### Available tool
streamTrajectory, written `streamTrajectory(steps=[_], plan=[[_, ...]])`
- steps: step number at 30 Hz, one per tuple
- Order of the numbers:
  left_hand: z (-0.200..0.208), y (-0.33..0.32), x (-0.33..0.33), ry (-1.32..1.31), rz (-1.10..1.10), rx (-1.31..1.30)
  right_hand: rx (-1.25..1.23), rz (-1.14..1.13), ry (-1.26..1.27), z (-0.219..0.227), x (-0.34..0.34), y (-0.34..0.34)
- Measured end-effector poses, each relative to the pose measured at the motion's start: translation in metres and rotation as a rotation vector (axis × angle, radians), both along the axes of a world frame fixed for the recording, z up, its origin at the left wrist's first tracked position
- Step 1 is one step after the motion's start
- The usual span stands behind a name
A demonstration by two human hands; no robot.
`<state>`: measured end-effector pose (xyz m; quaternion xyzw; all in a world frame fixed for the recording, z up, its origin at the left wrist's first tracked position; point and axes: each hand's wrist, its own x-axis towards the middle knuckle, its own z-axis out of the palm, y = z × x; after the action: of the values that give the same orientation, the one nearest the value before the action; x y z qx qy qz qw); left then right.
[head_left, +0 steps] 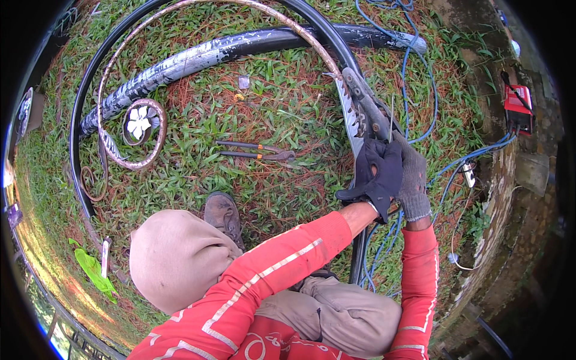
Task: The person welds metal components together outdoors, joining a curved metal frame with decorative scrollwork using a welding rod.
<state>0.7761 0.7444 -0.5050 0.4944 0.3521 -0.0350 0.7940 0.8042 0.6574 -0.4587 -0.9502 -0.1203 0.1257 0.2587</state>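
Note:
My left hand [381, 171], in a black glove with a gap in it, is curled around the lower end of dark riveted pliers [365, 99]. Close against its right side, my right hand [413, 177] wears a grey knit glove and its fingers are closed. A thin metal rod [392, 114] sticks up at the fingertips; the gloves hide what grips it. Beside the pliers lies a silvery, jagged-edged metal strip [347, 111]. Both are next to a bent black tube [327, 27], which passes beneath my hands. A rusty metal scroll [135, 162] curls around a white metal flower [139, 122].
Across the grass lies a thick pole [204, 56] with flaking paint. Long-handled pincers [258, 150] rest in the middle. Blue cable [433, 102] winds along the right, near a red box [518, 108]. My boot [224, 217] and green cloth [95, 273] are at left.

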Motion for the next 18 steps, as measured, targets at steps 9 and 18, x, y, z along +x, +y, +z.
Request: streamTrajectory(steps=[9,18], plan=[[0.006,-0.001,0.001,-0.031,-0.007,-0.032,-0.021,-0.019,-0.042,-0.009,0.001,-0.018],[0.013,0.014,-0.001,-0.092,0.013,-0.074,-0.057,0.010,-0.149,-0.015,0.006,-0.005]])
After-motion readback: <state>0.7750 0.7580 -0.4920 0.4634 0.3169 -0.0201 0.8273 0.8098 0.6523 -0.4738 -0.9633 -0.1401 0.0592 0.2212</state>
